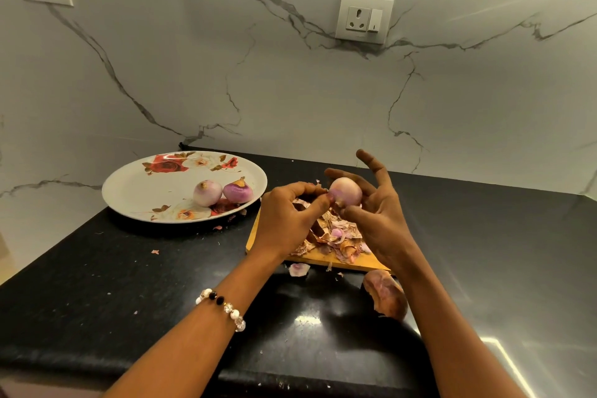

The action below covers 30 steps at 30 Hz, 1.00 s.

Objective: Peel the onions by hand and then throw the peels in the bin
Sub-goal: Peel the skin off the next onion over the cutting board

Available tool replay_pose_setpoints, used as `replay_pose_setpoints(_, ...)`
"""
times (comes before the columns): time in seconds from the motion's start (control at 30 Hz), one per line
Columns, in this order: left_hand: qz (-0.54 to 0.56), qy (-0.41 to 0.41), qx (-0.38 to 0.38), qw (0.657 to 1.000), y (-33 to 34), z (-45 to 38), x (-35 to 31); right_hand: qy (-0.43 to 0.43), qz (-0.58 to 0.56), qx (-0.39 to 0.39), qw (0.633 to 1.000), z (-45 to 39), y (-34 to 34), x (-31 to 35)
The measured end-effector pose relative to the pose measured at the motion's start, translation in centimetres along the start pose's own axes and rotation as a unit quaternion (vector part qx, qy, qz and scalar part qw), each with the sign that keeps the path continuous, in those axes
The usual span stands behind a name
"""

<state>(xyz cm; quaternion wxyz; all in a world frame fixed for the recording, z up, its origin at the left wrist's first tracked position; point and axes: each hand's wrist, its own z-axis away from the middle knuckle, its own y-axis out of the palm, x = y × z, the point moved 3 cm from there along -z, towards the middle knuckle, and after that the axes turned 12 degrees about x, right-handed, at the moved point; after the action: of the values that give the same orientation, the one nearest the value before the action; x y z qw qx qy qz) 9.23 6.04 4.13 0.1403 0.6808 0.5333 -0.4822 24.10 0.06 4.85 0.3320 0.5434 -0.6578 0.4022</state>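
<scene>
**Peeling the onion over the board**

White marble wall with grey veins [290, 90] stands behind everything, and two white wall sockets [364, 18] sit on it. Below it runs the black speckled stone worktop [113, 284], the biggest thing that holds the rest.

Next in size is the round white plate with red roses [139, 194], near the back left corner of the worktop. Two peeled pale purple onions [223, 192] lie touching each other at the plate's right edge.

Just right of the plate lies the yellow wooden chopping board [323, 258], with a heap of dry brown and pink onion peels [332, 236] on top. One big brown peel [386, 296] lies on the worktop by the board's front edge, and a small pink scrap [298, 269] lies just beside that edge too.

Above the board, the right hand [374, 216] cradles a small round pale pink onion [345, 191]; its thumb and lower fingers curl around it while two fingers stick up loose. The left hand [284, 220], with a bead bracelet [221, 308] on its arm, has its fingers curled, and the tips pinch at the onion's left end.

This looks like the peeling step, almost done for this onion. The next move likely calls for a gentle pull to free the last skin, then putting the onion on the plate. The peels are not yet in a bin, and no bin is in sight.
</scene>
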Motion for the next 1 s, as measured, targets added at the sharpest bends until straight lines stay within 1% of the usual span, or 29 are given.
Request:
replay_pose_setpoints(0.27,-0.006,-0.011,-0.028,1.0,-0.2,-0.1,0.3,-0.01,0.058,0.015,0.998,0.0,0.4,0.0)
replay_pose_setpoints(0.43,-0.1,0.037,-0.053,0.993,-0.1,0.2,-0.2,-0.011,0.084,0.016,0.996,-0.1,0.7,-0.1)
replay_pose_setpoints(0.53,-0.154,0.075,-0.041,0.984,0.3,0.2,-0.3,-0.016,0.093,0.019,0.995,-0.1,0.9,0.0)
replay_pose_setpoints(0.63,-0.168,0.087,-0.034,0.981,0.4,0.2,-0.3,-0.013,0.083,0.021,0.996,-0.1,0.9,0.0)
replay_pose_setpoints(0.73,-0.147,0.077,-0.026,0.986,0.4,0.1,-0.4,-0.01,0.049,0.027,0.998,-0.1,0.7,-0.1)
replay_pose_setpoints(0.8,-0.126,0.063,-0.03,0.99,0.2,0.1,-0.5,-0.011,0.007,0.031,0.999,-0.1,0.8,0.0)
replay_pose_setpoints(0.9,-0.081,0.03,-0.042,0.995,-0.2,0.0,-0.4,-0.021,-0.081,0.034,0.996,0.0,0.8,0.3)
replay_pose_setpoints(1.0,-0.06,-0.01,-0.066,0.996,-0.7,-0.1,0.2,-0.028,-0.191,0.035,0.981,0.0,0.5,0.5)
